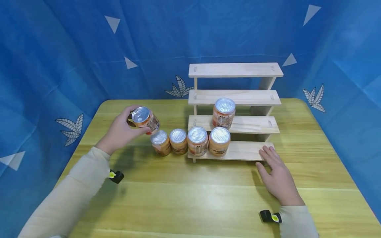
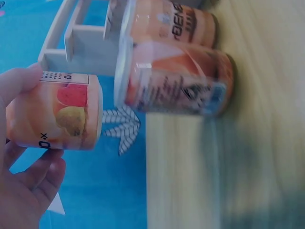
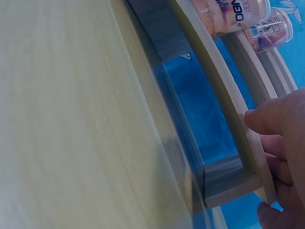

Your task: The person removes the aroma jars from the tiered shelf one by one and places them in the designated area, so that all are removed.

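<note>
My left hand (image 1: 123, 130) grips an orange-labelled can (image 1: 150, 123) with a silver lid, thumb on one side and fingers on the other. The left wrist view shows fruit pictures on the can's (image 2: 71, 112) label. It is held tilted, just behind and left of a similar can (image 1: 160, 143) at the left end of a row on the table. Loosely extended, the fingers of my right hand (image 1: 276, 177) rest on the right end of the lowest board (image 1: 244, 151) of a wooden tiered shelf, the thumb by its front edge.
Another can (image 1: 178, 142) stands on the table beside the shelf. Two cans, a left one (image 1: 197, 142) and a right one (image 1: 219, 142), stand on the lowest board. One more can (image 1: 224, 114) is on the second tier (image 1: 253, 124). Blue cloth (image 1: 154, 39) hangs behind the table.
</note>
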Demonstrator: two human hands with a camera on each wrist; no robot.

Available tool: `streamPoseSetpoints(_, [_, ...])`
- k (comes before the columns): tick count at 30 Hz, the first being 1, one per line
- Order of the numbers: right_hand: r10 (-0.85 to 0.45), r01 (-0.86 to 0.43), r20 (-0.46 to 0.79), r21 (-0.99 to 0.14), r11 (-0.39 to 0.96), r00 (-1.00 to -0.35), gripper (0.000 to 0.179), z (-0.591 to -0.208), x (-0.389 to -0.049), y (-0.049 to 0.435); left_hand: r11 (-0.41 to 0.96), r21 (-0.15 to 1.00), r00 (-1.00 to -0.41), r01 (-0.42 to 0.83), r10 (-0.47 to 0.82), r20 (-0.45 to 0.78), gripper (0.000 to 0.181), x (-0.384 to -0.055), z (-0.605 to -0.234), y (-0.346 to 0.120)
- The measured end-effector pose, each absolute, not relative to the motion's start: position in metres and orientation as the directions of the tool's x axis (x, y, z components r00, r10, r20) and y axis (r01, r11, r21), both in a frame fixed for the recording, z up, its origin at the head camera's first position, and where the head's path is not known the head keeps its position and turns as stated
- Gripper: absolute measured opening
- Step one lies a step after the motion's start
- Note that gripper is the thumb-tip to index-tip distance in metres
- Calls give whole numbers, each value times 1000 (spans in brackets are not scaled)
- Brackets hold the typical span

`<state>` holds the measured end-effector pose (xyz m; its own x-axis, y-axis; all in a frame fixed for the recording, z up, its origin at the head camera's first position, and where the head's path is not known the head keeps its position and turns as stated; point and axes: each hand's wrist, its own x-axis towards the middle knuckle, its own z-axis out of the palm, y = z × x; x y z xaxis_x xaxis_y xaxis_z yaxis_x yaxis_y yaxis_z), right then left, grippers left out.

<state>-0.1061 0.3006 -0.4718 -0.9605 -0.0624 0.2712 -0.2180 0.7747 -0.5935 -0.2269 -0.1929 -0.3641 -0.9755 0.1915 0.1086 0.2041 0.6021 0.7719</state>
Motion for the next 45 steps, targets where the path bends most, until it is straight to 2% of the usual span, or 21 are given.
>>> streamPoseSetpoints(14, [-56,-215,271,-603,768,-961,52,-473,-106,300,604,791,-995,95,80,58,90,-204,-382,-235])
streamPoseSetpoints(33, [-43,-208,278,-600,773,-960,51,-472,-107,301,632,770,-992,82,126,2,91,-197,-437,-233])
streamPoseSetpoints(45, [-41,-207,278,-603,770,-960,51,-473,-107,300,621,779,-990,90,141,1,89,-197,-452,-224])
